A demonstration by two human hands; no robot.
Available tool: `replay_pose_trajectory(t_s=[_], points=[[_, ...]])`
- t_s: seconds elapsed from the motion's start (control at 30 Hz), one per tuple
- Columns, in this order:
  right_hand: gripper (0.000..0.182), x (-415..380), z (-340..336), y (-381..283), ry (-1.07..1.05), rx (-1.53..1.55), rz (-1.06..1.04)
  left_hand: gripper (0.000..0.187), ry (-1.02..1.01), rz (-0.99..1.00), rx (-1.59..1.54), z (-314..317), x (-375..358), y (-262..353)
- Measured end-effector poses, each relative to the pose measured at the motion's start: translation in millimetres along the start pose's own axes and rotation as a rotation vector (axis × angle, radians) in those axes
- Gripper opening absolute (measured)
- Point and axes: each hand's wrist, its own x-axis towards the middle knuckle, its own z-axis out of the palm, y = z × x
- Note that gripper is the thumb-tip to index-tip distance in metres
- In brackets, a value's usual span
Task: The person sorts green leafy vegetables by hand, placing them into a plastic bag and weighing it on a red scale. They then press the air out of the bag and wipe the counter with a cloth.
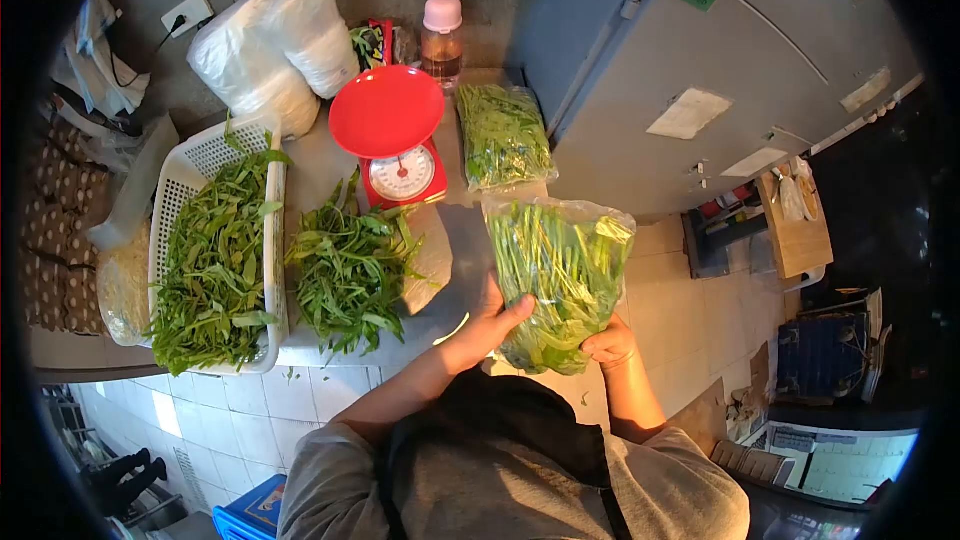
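A clear plastic bag of leafy green stems (560,275) is held upright in front of my body. My left hand (485,325) grips its left side, thumb across the front. My right hand (611,342) pinches the lower right corner. Behind it, another packed bag of greens (503,135) lies on the counter. A red scale (402,175) with a round red pan stands left of that bag. Loose greens (350,275) are heaped on the counter before the scale. Further left, a white perforated basket (276,280) holds more loose greens.
White plastic sacks (260,50) and a pink-capped bottle (442,40) stand along the back wall. A grey metal cabinet (640,90) rises at the right of the counter. A wooden-topped table (800,230) is farther right. A blue container (250,510) sits on the tiled floor, lower left.
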Motion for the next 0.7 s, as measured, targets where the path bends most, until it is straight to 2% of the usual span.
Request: replay_pose_trajectory(t_s=[0.03,0.07,0.17,0.2,0.3,0.33,0.43,0.47,0.57,0.7], points=[[0.088,4,-6,-3,0.001,-0.021,0.009,0.068,-0.015,-0.062,-0.174,0,6,3],[0.087,7,-14,-5,0.003,-0.044,0.017,0.074,0.027,-0.104,-0.208,-3,12,2],[0.082,23,-22,-12,-0.048,-0.016,0.017,0.078,-0.020,-0.124,-0.166,-24,28,-1],[0.079,28,-22,-15,-0.071,0.010,0.013,0.067,0.107,-0.010,-0.077,-20,33,5],[0.071,51,-49,-15,0.032,0.088,0.111,0.049,0.330,0.150,0.195,-29,55,-1],[0.067,57,-54,-12,-0.003,0.011,0.051,0.044,0.427,0.259,0.177,-28,63,-6],[0.077,54,-45,2,-0.004,0.388,-0.096,0.047,0.660,0.354,0.002,-24,72,-8],[0.081,49,-61,21,-0.073,0.377,-0.113,0.048,0.642,0.427,-0.184,-19,72,-6],[0.074,42,-26,42,-0.125,0.360,-0.135,0.046,0.632,0.359,-0.331,-7,70,-12],[0.073,55,-32,56,0.010,0.194,-0.166,0.060,0.667,0.141,-0.450,14,63,-44]])
